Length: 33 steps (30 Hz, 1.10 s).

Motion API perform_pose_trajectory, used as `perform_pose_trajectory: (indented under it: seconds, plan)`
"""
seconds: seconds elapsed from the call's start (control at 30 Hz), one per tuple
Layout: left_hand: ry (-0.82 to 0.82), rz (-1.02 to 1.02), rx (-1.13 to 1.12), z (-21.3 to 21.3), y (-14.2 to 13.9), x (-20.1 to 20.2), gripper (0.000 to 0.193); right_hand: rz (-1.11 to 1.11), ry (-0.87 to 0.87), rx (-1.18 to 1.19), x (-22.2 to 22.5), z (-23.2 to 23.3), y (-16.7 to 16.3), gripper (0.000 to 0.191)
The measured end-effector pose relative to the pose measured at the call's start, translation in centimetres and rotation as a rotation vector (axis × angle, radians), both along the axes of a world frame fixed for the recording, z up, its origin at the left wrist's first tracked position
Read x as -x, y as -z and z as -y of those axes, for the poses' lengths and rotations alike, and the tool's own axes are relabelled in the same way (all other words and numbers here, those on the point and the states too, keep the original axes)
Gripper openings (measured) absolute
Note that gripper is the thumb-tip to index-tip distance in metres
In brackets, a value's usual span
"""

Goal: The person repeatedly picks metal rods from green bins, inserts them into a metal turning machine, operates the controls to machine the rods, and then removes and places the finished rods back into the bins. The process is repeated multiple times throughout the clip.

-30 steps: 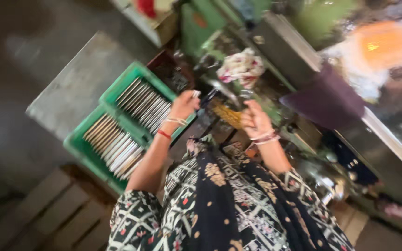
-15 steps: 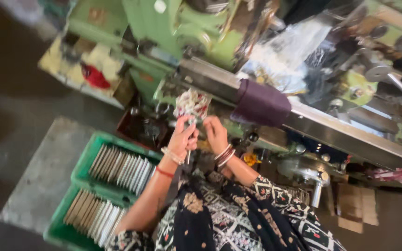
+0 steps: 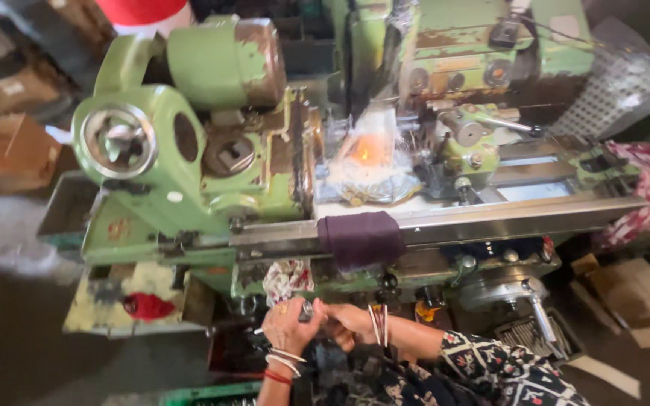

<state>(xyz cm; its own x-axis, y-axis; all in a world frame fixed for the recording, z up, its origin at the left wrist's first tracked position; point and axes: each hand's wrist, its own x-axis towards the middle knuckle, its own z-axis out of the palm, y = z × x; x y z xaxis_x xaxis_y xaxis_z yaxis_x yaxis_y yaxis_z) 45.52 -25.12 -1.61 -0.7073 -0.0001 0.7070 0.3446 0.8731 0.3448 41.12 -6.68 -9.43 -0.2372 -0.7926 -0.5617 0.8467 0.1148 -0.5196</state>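
Below the green lathe [image 3: 265,150], under its purple cloth [image 3: 361,239], the left hand [image 3: 289,325] and right hand [image 3: 347,322] meet, both pinching a thin metal rod [image 3: 283,319]; its long axis runs roughly level, one end pointing left past the left hand

I looked down on a big green lathe [image 3: 212,150] with chipped paint, standing on a dark, grimy floor [image 3: 9,353]. Cardboard boxes [image 3: 9,150] sat left, a purple cloth [image 3: 360,237] draped the rail, and an orange glow [image 3: 366,150] lit the middle.
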Motion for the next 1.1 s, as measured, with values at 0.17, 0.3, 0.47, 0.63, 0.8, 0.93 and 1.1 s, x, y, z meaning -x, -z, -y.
perform_pose_trajectory:
  seconds: [0.17, 0.3, 0.47, 0.63, 0.8, 0.93, 1.1]
  plan:
    - [0.498, 0.027, 0.139, -3.0, -2.7, -0.1, 0.027, -0.021, -0.469, -0.072, -0.7, -4.9, 0.0, 0.042]
    - [0.561, 0.045, 0.185, -4.9, -3.4, 1.4, 0.032, 0.077, -0.160, -0.088, -1.0, -6.9, 2.2, 0.059]
    - [0.421, 0.026, 0.169, -7.1, -0.3, 3.4, 0.045, 0.406, 0.623, 0.059, 1.7, -10.3, 5.3, 0.045]
    - [-0.160, 0.300, -0.584, -5.9, 5.4, 5.5, 0.036, -0.053, 0.631, -0.214, 2.9, -19.3, 4.0, 0.030]
    - [-0.491, 0.564, -1.007, -5.4, 8.5, 10.6, 0.035, -0.429, 0.713, -0.235, 5.2, -27.2, -2.7, 0.024]
    - [-0.525, 0.578, -1.031, -6.4, 8.1, 12.0, 0.035, -0.711, 0.801, -0.261, 7.4, -30.9, -7.8, 0.027]
    - [-0.509, 0.590, -1.042, -7.9, 7.5, 13.9, 0.034, -0.736, 0.846, -0.259, 10.3, -34.6, -11.6, 0.025]
